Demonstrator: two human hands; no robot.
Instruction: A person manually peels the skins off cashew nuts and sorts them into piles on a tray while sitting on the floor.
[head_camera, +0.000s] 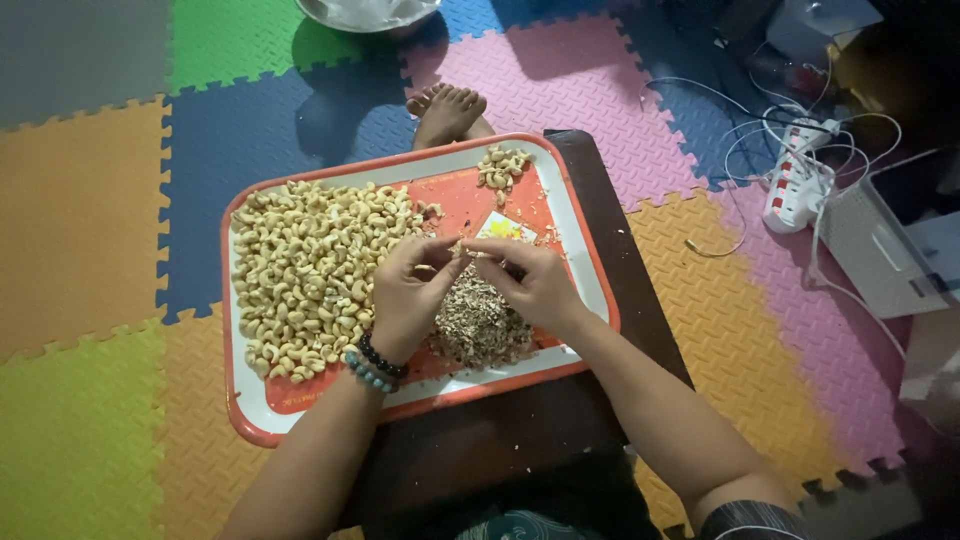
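Over the tray (590, 262), both hands (470, 285) hide whatever their fingertips pinch.

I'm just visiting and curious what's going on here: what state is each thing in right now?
Left hand: fingers pinched on a small piece, over the tray.
Right hand: fingertips meeting the left hand's.
Tray: flat on a dark low table, well loaded.
Big cashew pile: spread over the tray's left half.
Small cashew pile: at the far edge.
Husk heap: mounded beneath the hands.
Power strip: cables plugged in.
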